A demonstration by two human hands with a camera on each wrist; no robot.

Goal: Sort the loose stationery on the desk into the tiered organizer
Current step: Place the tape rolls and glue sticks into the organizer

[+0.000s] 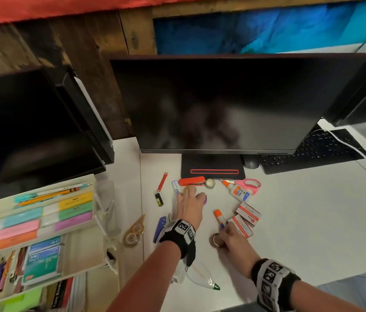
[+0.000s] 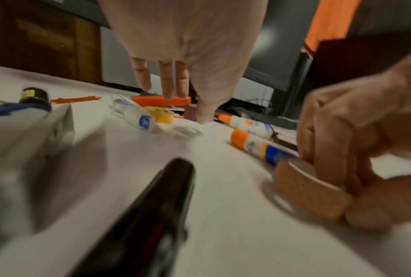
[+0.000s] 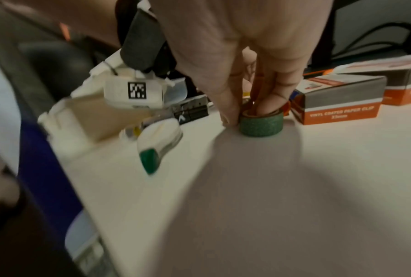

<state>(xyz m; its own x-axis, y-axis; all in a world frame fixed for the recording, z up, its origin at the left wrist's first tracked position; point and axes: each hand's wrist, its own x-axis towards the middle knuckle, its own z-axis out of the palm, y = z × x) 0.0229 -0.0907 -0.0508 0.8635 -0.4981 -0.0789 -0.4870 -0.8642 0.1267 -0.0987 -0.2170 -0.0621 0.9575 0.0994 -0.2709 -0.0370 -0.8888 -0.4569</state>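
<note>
The counter (image 1: 290, 221) was white and filled the lower part of the head view. A big dark monitor (image 1: 222, 104) stood in the middle of the frame, with a brown wood wall behind it and a blue cloth in the upper right. A black keyboard (image 1: 308, 154) lay at the right, partly under the monitor. The tiered organizer (image 1: 33, 224) sat in the lower left, with coloured sticky notes on its top tier and pens and cards lower down.

Loose things lay below the monitor: an orange stapler (image 1: 192, 181), pink scissors (image 1: 248, 185), a white glue bottle (image 1: 237, 192), an orange glue stick (image 1: 220, 218) and two paper clip boxes (image 1: 246, 219). A clear tape holder (image 1: 133, 233) lay left of centre.

The left hand (image 1: 188, 206) reached up the frame with its fingers (image 2: 169, 82) straight and spread, holding nothing. A purple roll (image 1: 203, 197) and a yellow tape roll (image 2: 161, 114) lay just by its fingertips.

The right hand (image 1: 233, 242) pinched a small tape roll (image 3: 261, 123) that stood on the counter near the boxes, thumb outside and fingers (image 3: 268, 105) inside the hole. The roll looked green in the right wrist view and brown in the others
</note>
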